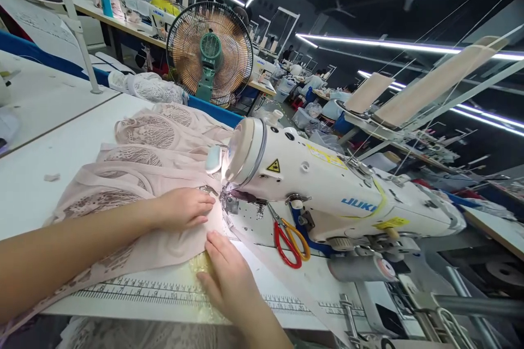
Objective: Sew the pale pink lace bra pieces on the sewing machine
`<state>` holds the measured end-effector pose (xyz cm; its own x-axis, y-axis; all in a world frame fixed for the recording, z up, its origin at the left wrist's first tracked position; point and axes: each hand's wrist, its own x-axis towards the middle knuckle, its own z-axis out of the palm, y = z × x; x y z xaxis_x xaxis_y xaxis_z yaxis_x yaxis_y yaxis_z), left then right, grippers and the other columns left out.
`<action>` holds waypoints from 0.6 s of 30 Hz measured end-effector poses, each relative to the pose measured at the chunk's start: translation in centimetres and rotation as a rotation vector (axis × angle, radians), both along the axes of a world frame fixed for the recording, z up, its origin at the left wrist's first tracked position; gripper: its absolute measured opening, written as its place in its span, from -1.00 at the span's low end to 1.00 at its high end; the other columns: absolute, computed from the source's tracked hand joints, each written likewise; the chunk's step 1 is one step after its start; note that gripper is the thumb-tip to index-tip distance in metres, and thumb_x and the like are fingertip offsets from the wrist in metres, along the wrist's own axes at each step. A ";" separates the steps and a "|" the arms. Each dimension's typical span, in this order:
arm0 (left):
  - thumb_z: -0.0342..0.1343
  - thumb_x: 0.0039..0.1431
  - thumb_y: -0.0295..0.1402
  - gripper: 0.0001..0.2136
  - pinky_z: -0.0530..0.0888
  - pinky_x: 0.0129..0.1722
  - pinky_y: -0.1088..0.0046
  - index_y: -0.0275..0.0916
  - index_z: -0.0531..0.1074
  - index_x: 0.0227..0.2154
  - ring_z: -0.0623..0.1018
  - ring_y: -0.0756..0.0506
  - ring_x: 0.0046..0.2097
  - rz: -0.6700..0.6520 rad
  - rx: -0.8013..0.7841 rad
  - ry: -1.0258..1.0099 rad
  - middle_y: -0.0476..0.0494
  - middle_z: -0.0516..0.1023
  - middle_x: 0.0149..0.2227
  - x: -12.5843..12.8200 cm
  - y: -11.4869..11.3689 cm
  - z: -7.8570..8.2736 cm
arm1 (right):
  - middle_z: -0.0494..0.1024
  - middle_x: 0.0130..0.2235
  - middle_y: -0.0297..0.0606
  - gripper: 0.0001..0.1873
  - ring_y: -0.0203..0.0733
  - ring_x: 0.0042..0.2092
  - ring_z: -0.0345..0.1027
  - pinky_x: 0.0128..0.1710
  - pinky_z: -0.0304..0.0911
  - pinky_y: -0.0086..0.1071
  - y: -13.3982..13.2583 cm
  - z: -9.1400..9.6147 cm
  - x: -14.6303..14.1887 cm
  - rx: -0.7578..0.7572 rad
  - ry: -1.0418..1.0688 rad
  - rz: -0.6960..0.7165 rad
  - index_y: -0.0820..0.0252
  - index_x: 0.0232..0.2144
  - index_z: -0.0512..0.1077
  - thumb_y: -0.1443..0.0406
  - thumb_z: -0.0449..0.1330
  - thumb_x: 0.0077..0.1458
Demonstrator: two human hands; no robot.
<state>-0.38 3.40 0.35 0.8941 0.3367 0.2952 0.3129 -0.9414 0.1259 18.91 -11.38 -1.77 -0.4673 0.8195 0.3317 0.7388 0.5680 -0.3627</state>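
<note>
My left hand (182,208) lies flat on pale pink lace fabric (143,174), fingers stretched toward the needle area (229,202) of a white JUKI sewing machine (327,185). My right hand (229,278) rests palm down on the fabric's near edge, fingers extended toward the presser foot. The fabric spreads leftward over the white table (49,142). A printed ruler strip (164,289) runs along the table's front edge under my right hand.
Scissors with red and yellow handles (289,240) lie under the machine arm. A table fan (209,52) stands behind the fabric, with a white lace bundle (147,87) beside it. Thread cones (368,92) rise at right. Other people work at distant stations.
</note>
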 end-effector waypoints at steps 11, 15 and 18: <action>0.01 0.25 -0.31 -0.74 0.44 -0.03 0.30 -0.30 0.48 -0.12 0.51 -0.20 0.00 0.000 -0.003 -0.012 -0.25 0.53 0.00 0.3 0.6 0.1 | 0.33 0.18 0.10 -0.48 0.11 0.24 0.14 0.14 0.25 -0.03 0.2 -0.2 -0.1 -0.001 -0.037 -0.064 0.41 0.10 0.28 0.26 0.12 0.11; 0.00 0.25 -0.30 -0.74 0.44 -0.05 0.28 -0.31 0.48 -0.13 0.51 -0.21 -0.02 0.002 0.008 -0.007 -0.26 0.53 -0.01 0.4 0.7 0.1 | 0.35 0.17 0.06 -0.52 0.07 0.24 0.13 0.15 0.25 -0.04 0.2 0.1 0.0 0.054 0.002 -0.052 0.36 0.10 0.27 0.26 0.08 0.16; 0.00 0.25 -0.31 -0.75 0.44 -0.07 0.28 -0.30 0.48 -0.14 0.51 -0.21 -0.04 -0.004 0.022 -0.022 -0.26 0.54 -0.02 0.5 0.6 0.1 | 0.42 0.11 0.02 -0.61 0.03 0.21 0.19 0.14 0.26 -0.04 0.1 0.4 0.1 0.114 0.053 -0.042 0.30 0.04 0.31 0.28 0.04 0.19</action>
<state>0.08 3.96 0.45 0.8889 0.3261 0.3218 0.3062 -0.9453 0.1122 19.01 -11.27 -1.40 -0.4127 0.7935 0.4472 0.7444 0.5768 -0.3364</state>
